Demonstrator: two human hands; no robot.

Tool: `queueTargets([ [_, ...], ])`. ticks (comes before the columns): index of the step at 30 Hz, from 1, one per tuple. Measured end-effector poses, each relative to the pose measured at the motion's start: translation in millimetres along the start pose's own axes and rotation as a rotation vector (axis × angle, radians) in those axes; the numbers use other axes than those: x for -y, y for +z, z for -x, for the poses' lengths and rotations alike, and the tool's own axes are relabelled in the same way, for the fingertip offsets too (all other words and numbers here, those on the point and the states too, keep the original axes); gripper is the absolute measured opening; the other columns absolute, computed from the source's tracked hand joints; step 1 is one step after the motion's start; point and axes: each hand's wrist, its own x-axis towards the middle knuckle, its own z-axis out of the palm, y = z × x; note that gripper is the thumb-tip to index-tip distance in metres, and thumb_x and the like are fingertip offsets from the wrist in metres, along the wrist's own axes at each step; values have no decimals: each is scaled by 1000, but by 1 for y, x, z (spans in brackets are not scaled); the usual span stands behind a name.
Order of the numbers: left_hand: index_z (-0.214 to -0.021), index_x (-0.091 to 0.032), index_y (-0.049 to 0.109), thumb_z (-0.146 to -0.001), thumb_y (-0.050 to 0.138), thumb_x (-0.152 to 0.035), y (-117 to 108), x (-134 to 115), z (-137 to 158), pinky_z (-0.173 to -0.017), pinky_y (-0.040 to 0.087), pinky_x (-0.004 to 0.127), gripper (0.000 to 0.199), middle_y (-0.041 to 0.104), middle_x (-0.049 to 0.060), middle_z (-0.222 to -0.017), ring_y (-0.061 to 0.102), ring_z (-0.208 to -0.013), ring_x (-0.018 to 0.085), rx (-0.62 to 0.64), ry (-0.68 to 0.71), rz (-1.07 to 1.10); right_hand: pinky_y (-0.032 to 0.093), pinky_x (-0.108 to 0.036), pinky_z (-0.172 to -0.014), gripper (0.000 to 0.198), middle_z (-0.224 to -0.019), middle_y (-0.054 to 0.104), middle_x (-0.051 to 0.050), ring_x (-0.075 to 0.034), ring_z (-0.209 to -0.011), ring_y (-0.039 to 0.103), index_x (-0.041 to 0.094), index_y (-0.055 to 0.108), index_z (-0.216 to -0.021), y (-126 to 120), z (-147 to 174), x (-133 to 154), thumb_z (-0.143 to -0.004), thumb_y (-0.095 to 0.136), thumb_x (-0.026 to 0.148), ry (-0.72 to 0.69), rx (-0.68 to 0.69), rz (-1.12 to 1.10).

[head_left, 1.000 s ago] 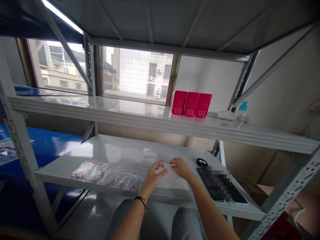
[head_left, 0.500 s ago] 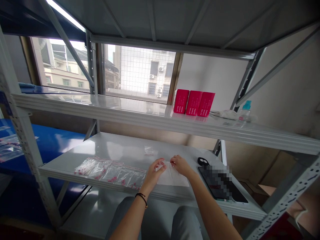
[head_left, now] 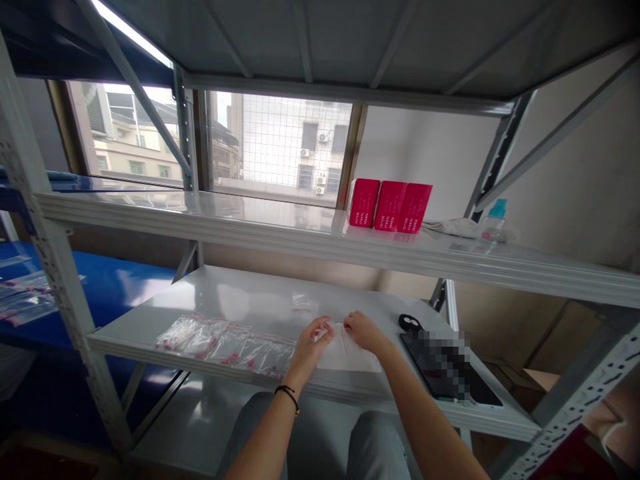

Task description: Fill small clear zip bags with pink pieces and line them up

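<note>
My left hand (head_left: 311, 345) and my right hand (head_left: 364, 331) meet over a stack of clear plastic bags (head_left: 350, 357) lying on the lower grey shelf (head_left: 240, 303). Both hands pinch the top edge of a clear bag between thumb and fingers. A black band sits on my left wrist. To the left of my hands lies a row of filled clear zip bags (head_left: 227, 343) holding small pink pieces. A single small clear bag (head_left: 301, 301) lies farther back on the shelf.
A dark tablet (head_left: 450, 373) and a small black object (head_left: 411, 323) lie right of my hands. Three pink boxes (head_left: 390, 207) and a capped bottle (head_left: 493, 223) stand on the upper shelf. A blue table (head_left: 75, 293) with more bags is at left.
The view has shifted slightly right. My hands stay at the bag's top edge, with the fingers drawn a little closer together.
</note>
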Motion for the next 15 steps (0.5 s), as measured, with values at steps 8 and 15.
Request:
queueTargets([
  [8, -123, -22, 72, -79, 75, -54, -2, -3, -1, -108, 42, 44, 55, 74, 9, -117, 62, -119, 31, 30, -22, 45, 51, -29, -84, 28, -105, 74, -6, -18, -91, 65, 22, 68, -111, -51, 13, 40, -101, 43, 32, -27, -187, -266],
  [15, -116, -17, 73, -77, 75, -59, 2, -18, 8, -98, 47, 40, 57, 74, 8, -105, 64, -106, 27, 70, -3, 171, 49, -33, -97, 29, -108, 72, -8, -20, -103, 64, 22, 75, -104, -70, 24, 72, -97, 47, 21, -243, -177, -483],
])
